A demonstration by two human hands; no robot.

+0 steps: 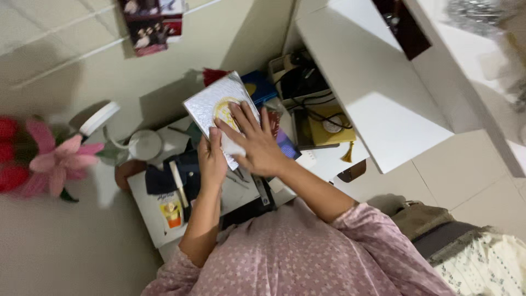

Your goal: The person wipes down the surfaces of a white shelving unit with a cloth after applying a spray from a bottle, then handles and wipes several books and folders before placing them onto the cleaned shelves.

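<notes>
A silver book (211,101) with a round gold emblem on its cover is held tilted above a cluttered small white table (150,216). My left hand (211,160) grips the book's near edge from below. My right hand (253,141) lies flat on the cover with fingers spread, pressing a white cloth or tissue (234,148) against it. Both of my arms wear pink dotted sleeves.
Pink and red artificial flowers (52,159) stand at the left. A round white lid (145,144), a white pen (178,183), a blue book (260,85), a yellow tasselled book (329,127) and black cables (304,82) crowd the table. A white shelf (378,87) lies to the right.
</notes>
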